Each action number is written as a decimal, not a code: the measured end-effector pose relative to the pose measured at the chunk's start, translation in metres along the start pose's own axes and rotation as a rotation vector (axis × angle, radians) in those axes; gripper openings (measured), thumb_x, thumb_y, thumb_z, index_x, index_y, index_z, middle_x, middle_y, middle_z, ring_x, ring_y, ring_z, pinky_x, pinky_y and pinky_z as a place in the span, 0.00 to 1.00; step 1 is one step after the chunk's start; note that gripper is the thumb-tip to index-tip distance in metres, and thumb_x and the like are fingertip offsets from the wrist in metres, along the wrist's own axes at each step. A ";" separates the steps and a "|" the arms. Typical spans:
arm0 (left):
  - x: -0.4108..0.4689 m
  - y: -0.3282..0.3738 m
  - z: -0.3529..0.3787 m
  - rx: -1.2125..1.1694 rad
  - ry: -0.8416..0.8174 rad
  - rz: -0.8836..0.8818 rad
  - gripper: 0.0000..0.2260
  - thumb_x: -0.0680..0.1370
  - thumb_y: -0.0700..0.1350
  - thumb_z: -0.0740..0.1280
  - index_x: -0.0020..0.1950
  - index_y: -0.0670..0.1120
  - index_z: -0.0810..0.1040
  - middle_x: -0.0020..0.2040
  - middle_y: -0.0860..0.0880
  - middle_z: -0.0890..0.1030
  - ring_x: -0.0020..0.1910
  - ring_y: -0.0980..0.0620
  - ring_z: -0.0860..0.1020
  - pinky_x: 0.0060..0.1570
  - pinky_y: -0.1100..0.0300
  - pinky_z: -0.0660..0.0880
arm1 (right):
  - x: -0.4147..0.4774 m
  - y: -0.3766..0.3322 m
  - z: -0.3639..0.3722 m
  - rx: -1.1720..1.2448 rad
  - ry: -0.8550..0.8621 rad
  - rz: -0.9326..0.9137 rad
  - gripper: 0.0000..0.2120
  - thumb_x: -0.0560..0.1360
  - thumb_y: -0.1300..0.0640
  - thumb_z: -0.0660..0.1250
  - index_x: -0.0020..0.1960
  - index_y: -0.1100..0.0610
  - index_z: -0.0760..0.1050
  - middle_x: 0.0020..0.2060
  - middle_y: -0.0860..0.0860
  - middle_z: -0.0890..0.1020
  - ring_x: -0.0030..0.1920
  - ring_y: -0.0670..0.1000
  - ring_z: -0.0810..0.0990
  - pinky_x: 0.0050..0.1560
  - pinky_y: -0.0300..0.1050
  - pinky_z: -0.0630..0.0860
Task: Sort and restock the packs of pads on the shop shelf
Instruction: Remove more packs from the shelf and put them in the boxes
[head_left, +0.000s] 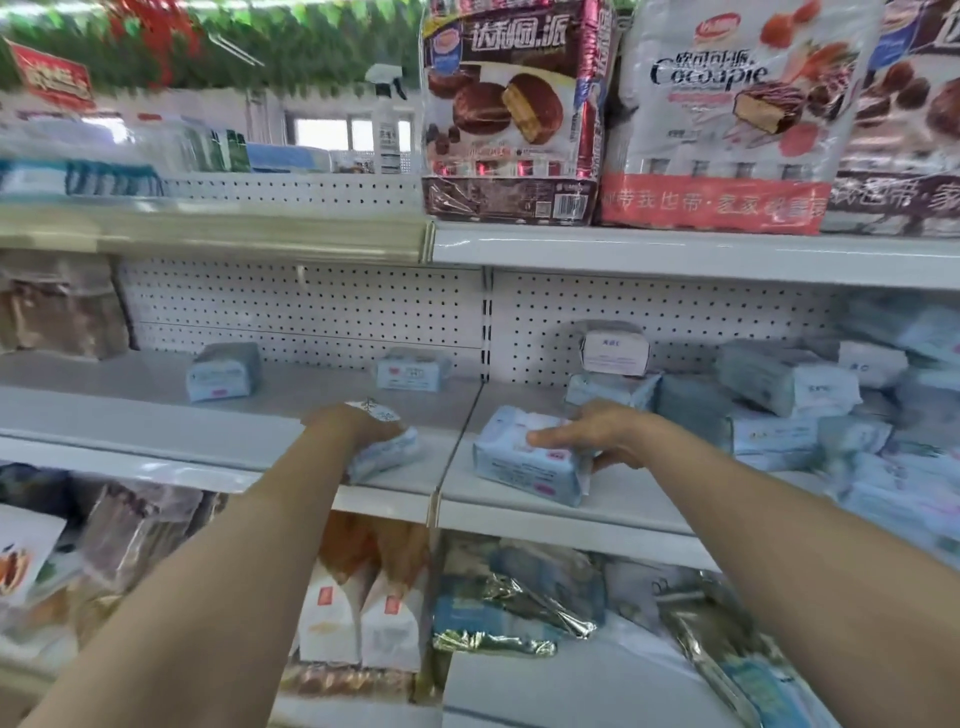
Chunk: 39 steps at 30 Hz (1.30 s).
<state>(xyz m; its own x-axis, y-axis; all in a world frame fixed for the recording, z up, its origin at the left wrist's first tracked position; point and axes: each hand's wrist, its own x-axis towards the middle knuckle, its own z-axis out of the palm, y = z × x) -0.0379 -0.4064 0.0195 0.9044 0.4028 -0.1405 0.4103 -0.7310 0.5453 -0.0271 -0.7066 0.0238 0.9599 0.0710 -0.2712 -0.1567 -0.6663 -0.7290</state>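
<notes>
1. A rear pack (223, 371) sits alone at the back of the middle shelf (156, 410). Line new packs up beside it, labels forward.
2. The left hand (358, 428) curls over a pale blue pack (389, 452) near the front edge. Slide this one back squarely rather than dropping it.
3. The right hand (597, 434) grips a tilted pack (524, 462), thumb on top. Level it before moving it left.
4. Thin the loose heap (795, 410) from its top.

pad packs (789, 410) heaped right on shelf (156, 415)

Left hand (358, 423) gripping pad pack (390, 456), right hand (602, 431) gripping second pack (524, 467), white shelf (156, 415)
</notes>
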 end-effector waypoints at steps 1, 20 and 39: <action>0.006 -0.002 0.003 -0.015 -0.024 -0.001 0.36 0.79 0.61 0.67 0.77 0.38 0.64 0.75 0.40 0.68 0.72 0.40 0.70 0.71 0.48 0.68 | 0.000 0.000 0.001 0.015 0.006 -0.004 0.33 0.68 0.44 0.80 0.61 0.62 0.71 0.57 0.57 0.82 0.58 0.57 0.81 0.62 0.54 0.80; -0.129 0.024 0.088 -0.873 0.037 0.233 0.35 0.61 0.55 0.84 0.64 0.49 0.75 0.57 0.49 0.82 0.56 0.46 0.81 0.54 0.43 0.81 | -0.091 0.089 -0.036 0.373 0.014 -0.112 0.26 0.65 0.48 0.83 0.58 0.59 0.79 0.50 0.53 0.87 0.50 0.52 0.85 0.51 0.47 0.81; -0.354 0.145 0.242 -1.264 -0.615 0.165 0.24 0.73 0.45 0.75 0.66 0.41 0.74 0.53 0.41 0.85 0.49 0.43 0.85 0.49 0.44 0.83 | -0.265 0.299 -0.176 0.634 0.128 -0.074 0.20 0.71 0.55 0.79 0.58 0.62 0.79 0.45 0.53 0.87 0.45 0.50 0.86 0.44 0.42 0.81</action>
<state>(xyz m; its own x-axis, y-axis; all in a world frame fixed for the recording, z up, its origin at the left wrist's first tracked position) -0.2700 -0.7879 -0.0523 0.9715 -0.1776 -0.1571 0.2134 0.3657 0.9059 -0.2871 -1.0549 -0.0120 0.9874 -0.0153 -0.1575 -0.1583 -0.0927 -0.9830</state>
